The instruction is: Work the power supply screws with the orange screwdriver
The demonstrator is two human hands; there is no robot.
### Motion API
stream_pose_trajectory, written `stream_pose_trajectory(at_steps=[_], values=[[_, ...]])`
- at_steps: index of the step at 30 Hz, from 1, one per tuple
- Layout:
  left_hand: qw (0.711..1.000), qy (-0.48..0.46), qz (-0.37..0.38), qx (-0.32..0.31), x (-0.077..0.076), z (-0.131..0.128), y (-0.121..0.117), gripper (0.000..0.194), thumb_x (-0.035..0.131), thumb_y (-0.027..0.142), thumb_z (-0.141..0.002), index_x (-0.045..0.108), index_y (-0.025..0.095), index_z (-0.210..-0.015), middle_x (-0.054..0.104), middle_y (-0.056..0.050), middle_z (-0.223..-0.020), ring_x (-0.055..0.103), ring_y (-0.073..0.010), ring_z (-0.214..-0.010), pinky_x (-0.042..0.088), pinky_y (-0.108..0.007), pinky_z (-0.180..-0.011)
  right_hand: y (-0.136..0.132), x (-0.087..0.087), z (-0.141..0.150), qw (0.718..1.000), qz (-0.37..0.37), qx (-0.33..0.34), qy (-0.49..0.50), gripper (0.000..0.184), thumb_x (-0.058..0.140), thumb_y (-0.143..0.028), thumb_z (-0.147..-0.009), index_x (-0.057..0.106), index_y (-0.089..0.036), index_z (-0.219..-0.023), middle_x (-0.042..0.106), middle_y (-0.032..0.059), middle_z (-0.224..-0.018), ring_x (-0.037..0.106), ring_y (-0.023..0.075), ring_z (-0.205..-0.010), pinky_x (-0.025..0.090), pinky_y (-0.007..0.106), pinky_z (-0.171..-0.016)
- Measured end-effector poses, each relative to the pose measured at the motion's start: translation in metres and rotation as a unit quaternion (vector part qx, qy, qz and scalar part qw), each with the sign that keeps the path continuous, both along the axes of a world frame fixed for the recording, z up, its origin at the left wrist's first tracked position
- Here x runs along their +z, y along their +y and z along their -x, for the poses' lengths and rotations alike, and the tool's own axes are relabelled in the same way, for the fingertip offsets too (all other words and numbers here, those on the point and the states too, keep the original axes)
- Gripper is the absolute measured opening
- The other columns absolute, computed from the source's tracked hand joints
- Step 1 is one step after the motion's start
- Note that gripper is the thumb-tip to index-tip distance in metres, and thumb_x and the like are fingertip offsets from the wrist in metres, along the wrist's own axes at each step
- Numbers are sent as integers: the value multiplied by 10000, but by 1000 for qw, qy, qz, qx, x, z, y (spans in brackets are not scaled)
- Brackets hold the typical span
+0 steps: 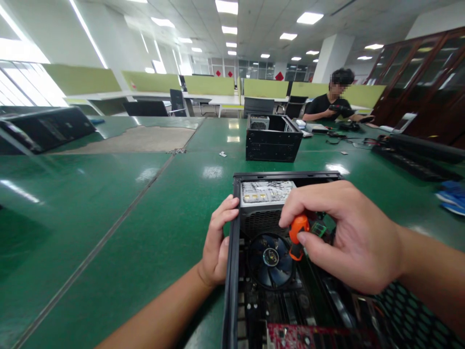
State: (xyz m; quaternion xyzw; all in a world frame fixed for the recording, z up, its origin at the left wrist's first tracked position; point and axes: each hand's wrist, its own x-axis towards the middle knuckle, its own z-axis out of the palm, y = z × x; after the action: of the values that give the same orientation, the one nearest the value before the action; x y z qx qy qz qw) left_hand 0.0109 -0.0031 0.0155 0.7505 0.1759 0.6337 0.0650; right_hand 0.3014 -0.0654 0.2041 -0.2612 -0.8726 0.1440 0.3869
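An open black computer case [232, 271] lies in front of me on the green table. My right hand [348, 237] is closed around the orange and black handle of a screwdriver [299, 230], held over the inside of the case; its tip is hidden. Against the outer left edge of the case rests my left hand [218, 242], fingers curled over the rim. Inside are a cooling fan [271, 257] with dark blades, a power supply [267, 191] with a worn white label at the far end, and a red circuit board [301, 337] at the near end.
Farther back on the green table [174, 218] stands another black case [272, 140]. A dark case [47, 128] lies at the left beside a brown sheet [134, 138]. A co-worker [332, 102] sits at the far right near cables. Blue shoes [452, 196] show at the right edge.
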Motion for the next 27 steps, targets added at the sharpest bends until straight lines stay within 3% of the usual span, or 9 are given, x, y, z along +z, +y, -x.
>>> stream_pose_trajectory(at_steps=[4,7,11,13,16,19,23,27], values=[[1000,-2,2,9,-1,1,0,534,706,380,-1295,700,331,-1826,826,-112,-1810,741,-309,-1792,624,-550,-1503,-2,2,2,1000,29,-4,3,196,723,-102,-853,747,-274,-944,726,-51,-773,581,146,-623,504,315,-645],[1000,0,1,13,-1,1,0,531,700,386,-1297,699,331,-1825,826,-112,-1811,740,-307,-1794,628,-549,-1501,-3,5,3,995,104,-8,-1,132,819,-148,-883,747,-259,-885,602,-95,-665,442,110,-534,367,283,-529],[1000,2,-1,17,0,1,0,529,694,400,-1298,701,327,-1822,827,-124,-1809,750,-320,-1787,643,-567,-1491,-3,11,2,985,174,-11,-2,210,935,-198,-865,736,-246,-821,569,-103,-644,389,100,-549,303,270,-517],[1000,-1,0,17,0,1,0,523,703,404,-1293,711,328,-1811,837,-126,-1794,757,-327,-1780,653,-576,-1484,-3,12,1,985,175,-12,-5,199,932,-186,-863,745,-241,-821,604,-93,-656,432,106,-562,333,267,-531],[1000,-2,1,20,0,1,0,513,705,401,-1291,722,338,-1800,840,-120,-1792,761,-332,-1777,659,-589,-1480,-2,12,0,990,136,-10,-19,81,878,-168,-887,835,-231,-917,753,-45,-750,609,138,-627,492,275,-616],[1000,2,4,21,-1,2,0,519,702,392,-1292,713,344,-1808,829,-111,-1807,751,-328,-1784,648,-575,-1486,-1,12,0,993,106,-27,-42,214,826,-172,-936,953,-220,-1102,891,11,-870,773,189,-725,628,309,-724],[1000,-4,19,14,-3,3,0,506,715,411,-1289,724,351,-1791,832,-115,-1791,758,-346,-1774,654,-583,-1477,2,18,0,992,80,-93,-32,212,888,-219,-996,1023,-212,-1159,1014,70,-1047,922,241,-850,721,333,-789],[999,-13,32,11,-7,6,1,465,706,403,-1296,746,345,-1755,829,-106,-1791,737,-328,-1796,631,-564,-1505,8,20,-4,983,23,-182,6,275,899,-269,-1054,1048,-227,-1282,1041,86,-1166,965,266,-912,766,356,-837]])
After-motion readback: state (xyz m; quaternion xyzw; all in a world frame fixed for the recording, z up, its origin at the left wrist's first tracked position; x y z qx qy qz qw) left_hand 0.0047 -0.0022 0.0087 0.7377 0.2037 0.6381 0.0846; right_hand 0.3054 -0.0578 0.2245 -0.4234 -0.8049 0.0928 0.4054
